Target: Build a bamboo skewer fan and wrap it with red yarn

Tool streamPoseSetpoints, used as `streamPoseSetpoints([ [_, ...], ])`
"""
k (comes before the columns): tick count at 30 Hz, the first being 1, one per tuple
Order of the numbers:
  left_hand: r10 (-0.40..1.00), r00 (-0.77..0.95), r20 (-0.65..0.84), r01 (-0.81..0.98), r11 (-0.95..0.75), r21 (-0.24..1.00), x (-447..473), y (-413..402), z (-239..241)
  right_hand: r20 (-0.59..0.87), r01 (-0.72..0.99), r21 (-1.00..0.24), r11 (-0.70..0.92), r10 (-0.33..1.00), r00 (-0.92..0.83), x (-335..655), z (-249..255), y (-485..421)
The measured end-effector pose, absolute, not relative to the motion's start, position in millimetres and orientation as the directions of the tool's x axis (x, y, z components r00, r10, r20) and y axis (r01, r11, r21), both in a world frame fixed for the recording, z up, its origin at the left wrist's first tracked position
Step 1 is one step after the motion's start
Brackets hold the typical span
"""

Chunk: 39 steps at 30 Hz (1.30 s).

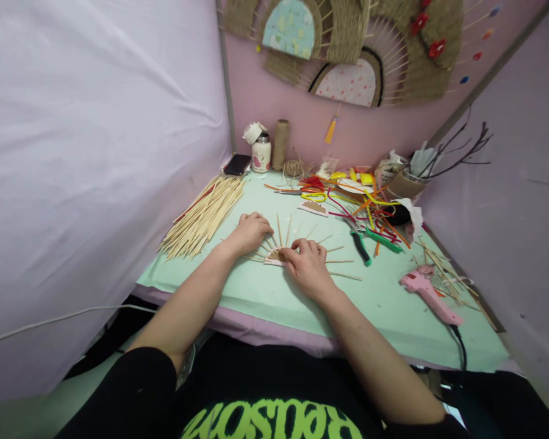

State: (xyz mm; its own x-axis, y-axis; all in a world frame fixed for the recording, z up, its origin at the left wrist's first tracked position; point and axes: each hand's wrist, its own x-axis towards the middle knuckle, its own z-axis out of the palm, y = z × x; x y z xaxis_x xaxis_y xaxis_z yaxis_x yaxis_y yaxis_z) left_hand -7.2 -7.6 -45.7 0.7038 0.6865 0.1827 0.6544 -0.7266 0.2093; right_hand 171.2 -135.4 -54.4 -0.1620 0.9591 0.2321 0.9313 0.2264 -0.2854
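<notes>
A small half-round cardboard piece (274, 258) lies on the table, with several thin wooden sticks (280, 228) fanned out from its curved edge. My left hand (252, 233) is at the fan's left side, its fingers bent and closed around a stick there; the fingertips are partly hidden. Over the right part of the cardboard is my right hand (307, 263), curled, with thumb and fingertips pressed on the piece and the inner stick ends. More sticks spread out to the right beyond this hand.
At left lies a pile of wooden sticks (205, 216). Scissors (315, 196), another half-round piece (313, 208), coloured pipe cleaners (348, 210) and green-handled pliers (360, 244) lie further back. A pink glue gun (430, 294) rests at right, its black cord over the table edge.
</notes>
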Motion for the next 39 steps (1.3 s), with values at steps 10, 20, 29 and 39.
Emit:
streamPoseSetpoints([
  [10,0.680,0.710,0.183,0.651,-0.733,0.199,-7.0,-8.1,-45.1,0.231,0.936,-0.273,0.224,0.959,-0.162,171.0,-54.5,-135.3],
  [20,0.692,0.707,0.147,0.662,-0.721,0.206,-6.3,-9.2,-41.8,0.229,0.936,-0.274,0.220,0.961,-0.158,169.0,-52.4,-136.5],
  [29,0.694,0.702,0.161,0.660,-0.719,0.217,-6.4,-8.5,-43.0,0.223,0.945,-0.256,0.204,0.964,-0.148,166.6,-48.8,-138.3],
  [39,0.698,0.701,0.145,0.664,-0.714,0.223,-6.1,-9.3,-41.8,0.214,0.953,-0.237,0.190,0.967,-0.140,164.8,-48.8,-138.1],
])
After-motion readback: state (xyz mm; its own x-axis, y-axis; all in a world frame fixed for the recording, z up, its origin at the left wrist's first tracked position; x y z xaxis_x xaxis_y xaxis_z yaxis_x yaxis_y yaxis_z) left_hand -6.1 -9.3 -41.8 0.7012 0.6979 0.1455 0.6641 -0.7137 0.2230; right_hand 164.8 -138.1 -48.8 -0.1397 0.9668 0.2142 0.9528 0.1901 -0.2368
